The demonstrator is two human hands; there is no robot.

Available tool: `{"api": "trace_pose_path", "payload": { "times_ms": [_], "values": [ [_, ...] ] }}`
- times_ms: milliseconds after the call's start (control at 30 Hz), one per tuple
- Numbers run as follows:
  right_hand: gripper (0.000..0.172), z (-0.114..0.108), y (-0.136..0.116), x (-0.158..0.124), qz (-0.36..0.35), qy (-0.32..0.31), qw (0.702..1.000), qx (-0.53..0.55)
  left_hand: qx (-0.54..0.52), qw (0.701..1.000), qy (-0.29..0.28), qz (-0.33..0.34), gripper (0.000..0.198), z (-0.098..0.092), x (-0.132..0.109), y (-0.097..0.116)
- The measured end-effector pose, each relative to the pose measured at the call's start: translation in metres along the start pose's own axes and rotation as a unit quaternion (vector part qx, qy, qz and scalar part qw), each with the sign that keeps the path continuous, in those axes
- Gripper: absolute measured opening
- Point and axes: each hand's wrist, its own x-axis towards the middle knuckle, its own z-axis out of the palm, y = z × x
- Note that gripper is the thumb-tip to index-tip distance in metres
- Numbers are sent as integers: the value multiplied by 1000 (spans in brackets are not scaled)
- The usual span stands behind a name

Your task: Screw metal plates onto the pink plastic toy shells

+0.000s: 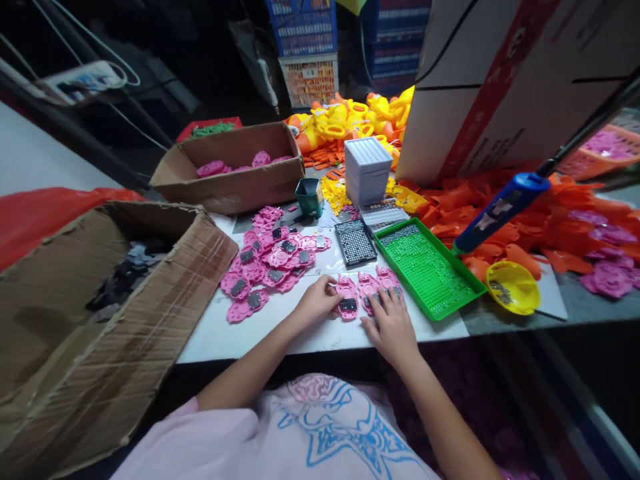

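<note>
Three pink plastic pieces with dark inserts stand in a row on the white table top [300, 333]. At the left edge of the leftmost pink piece [347, 293], my left hand [319, 298] has its thumb and fingers curled together. My right hand [393, 323] lies with spread fingers over the lower parts of the middle piece [367, 285] and the right piece [386, 277]. A pile of similar pink pieces [273, 260] lies to the left. Beyond the row is a black tray of small metal parts [355, 242], with a green tray [435, 273] to its right.
Cardboard boxes [195, 247] [230, 187] flank the left side. A blue electric screwdriver [500, 210] hangs at right above orange parts [560, 220]. A yellow bowl [525, 293] sits near the front edge. Behind are a green cup [309, 198] and stacked white trays [369, 173].
</note>
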Motion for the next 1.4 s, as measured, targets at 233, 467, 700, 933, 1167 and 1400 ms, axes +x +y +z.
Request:
{"api": "trace_pose_path", "payload": {
  "times_ms": [233, 467, 700, 933, 1167, 1400],
  "values": [
    [59, -3, 3, -1, -17, -32, 999, -28, 57, 998, 4, 4, 31, 3, 3, 7],
    [60, -1, 7, -7, -42, 31, 997, -50, 208, 973, 39, 94, 26, -36, -7, 35],
    [54, 4, 11, -14, -44, 122, 990, -52, 361, 919, 124, 101, 29, -152, 40, 70],
    [47, 8, 11, -16, -22, 150, 988, -38, 463, 878, 116, 34, 38, -194, 96, 58],
    [44, -12, -13, 13, -37, 183, 982, -25, 465, 869, 150, 74, 34, -197, 93, 57],
    [23, -26, -18, 151, -43, 109, 993, -31, 309, 868, 312, 232, 36, -198, 89, 62]
  ]
}}
